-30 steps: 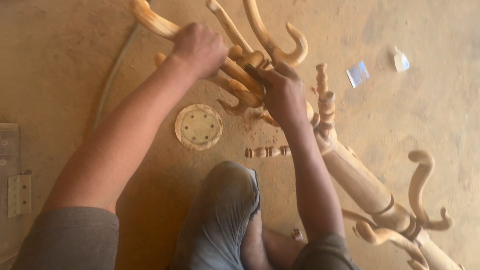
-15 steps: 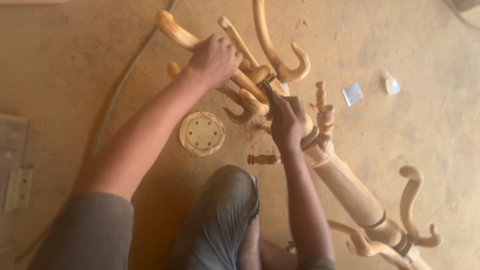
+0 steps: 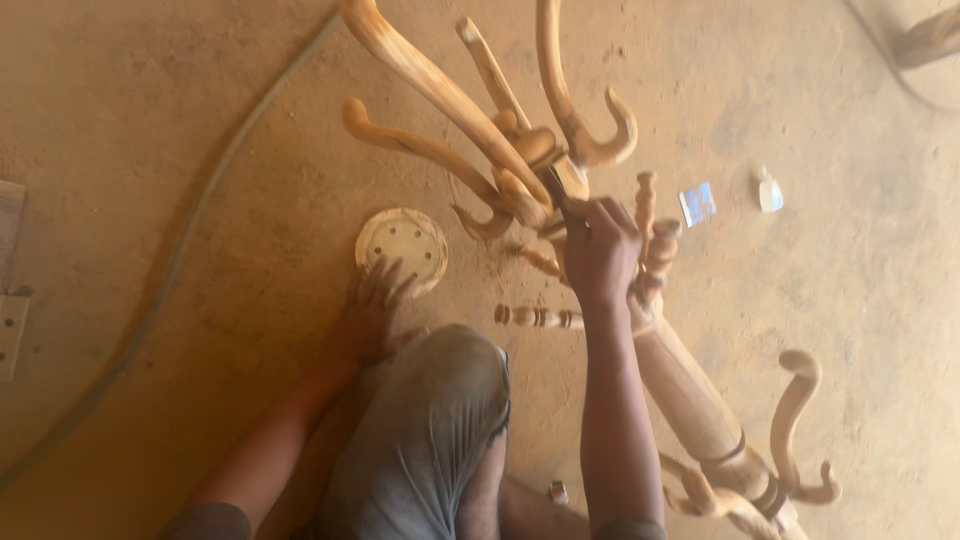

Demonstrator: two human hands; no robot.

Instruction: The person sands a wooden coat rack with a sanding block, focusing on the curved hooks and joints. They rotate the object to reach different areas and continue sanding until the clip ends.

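Note:
A carved wooden coat stand (image 3: 690, 390) lies on the dusty floor, its curved hooks (image 3: 470, 110) fanning out at the top. My right hand (image 3: 600, 250) is closed around a small dark tool pressed against the hub where the hooks join. My left hand (image 3: 375, 315) rests flat on the floor with fingers spread, its fingertips touching a round wooden disc (image 3: 402, 245) drilled with small holes. A small turned spindle (image 3: 537, 317) lies on the floor between my hands. My bent knee in grey trousers (image 3: 430, 430) sits below.
A hose (image 3: 190, 250) curves across the floor on the left. A small blue-and-white packet (image 3: 697, 203) and a small clear bottle (image 3: 768, 190) lie to the right. More hooks (image 3: 795, 430) stick out at the stand's lower end. A pale board (image 3: 10, 290) sits at the left edge.
My left hand has let go of the upper hook and dropped to the floor beside the round disc. My right hand stays at the hub with the tool.

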